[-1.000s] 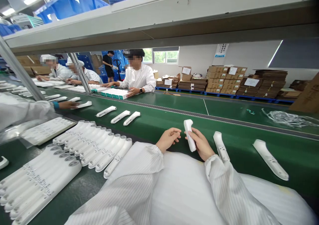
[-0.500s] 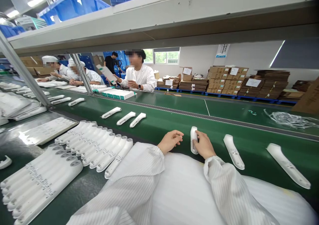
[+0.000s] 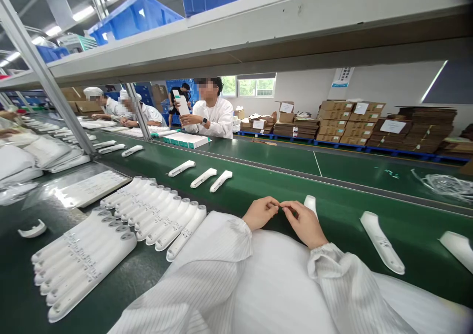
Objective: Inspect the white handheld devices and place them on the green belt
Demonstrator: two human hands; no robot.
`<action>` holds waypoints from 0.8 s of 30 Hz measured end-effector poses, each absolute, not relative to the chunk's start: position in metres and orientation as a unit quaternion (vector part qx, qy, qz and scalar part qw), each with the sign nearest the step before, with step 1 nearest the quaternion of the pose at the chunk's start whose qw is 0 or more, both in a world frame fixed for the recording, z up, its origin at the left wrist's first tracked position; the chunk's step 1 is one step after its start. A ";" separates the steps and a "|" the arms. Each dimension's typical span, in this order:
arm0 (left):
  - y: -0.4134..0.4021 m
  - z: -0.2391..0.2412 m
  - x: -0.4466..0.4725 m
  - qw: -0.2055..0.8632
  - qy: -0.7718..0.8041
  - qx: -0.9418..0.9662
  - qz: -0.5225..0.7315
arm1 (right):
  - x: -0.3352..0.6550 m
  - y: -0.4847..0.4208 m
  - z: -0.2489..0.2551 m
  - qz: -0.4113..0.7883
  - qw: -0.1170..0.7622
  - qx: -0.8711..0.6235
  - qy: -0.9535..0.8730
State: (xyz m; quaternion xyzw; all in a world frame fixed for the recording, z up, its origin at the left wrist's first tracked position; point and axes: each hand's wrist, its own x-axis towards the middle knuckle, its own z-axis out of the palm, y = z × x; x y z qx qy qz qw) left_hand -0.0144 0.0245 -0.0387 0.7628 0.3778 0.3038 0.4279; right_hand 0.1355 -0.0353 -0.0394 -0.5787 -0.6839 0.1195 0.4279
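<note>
White casing (image 3: 310, 203) lies on the green worktop (image 3: 271, 181) right of the frame's centre, partly behind the right hand (image 3: 305, 224), which seems to touch the left hand (image 3: 260, 214) fingertip to fingertip, perhaps for fine work, any pinch indiscernible.

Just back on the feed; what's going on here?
The person's left hand and right hand meet over the flat green belt; anything pinched there can't be made out. A curved white plastic shell shows partly behind the right hand. Similar shells lie in tight rows at left. Beyond, a co-worker in white holds a flat white panel.
</note>
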 end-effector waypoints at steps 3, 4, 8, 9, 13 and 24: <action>0.025 -0.040 -0.016 0.378 0.383 0.787 0.300 | 0.137 -0.035 -0.041 0.116 0.414 -0.587 -0.686; 0.026 -0.041 -0.017 0.361 0.384 0.796 0.299 | 0.137 -0.034 -0.042 0.116 0.411 -0.587 -0.687; 0.033 -0.039 -0.023 0.281 0.387 0.827 0.296 | 0.137 -0.034 -0.043 0.114 0.410 -0.587 -0.689; 0.035 -0.038 -0.026 0.253 0.394 0.832 0.298 | 0.136 -0.034 -0.042 0.113 0.409 -0.587 -0.689; 0.051 -0.029 -0.047 0.118 0.481 0.807 0.322 | 0.136 -0.036 -0.041 0.116 0.408 -0.589 -0.688; 0.081 -0.023 -0.084 0.368 0.666 0.570 0.311 | 0.136 -0.036 -0.041 0.123 0.405 -0.586 -0.691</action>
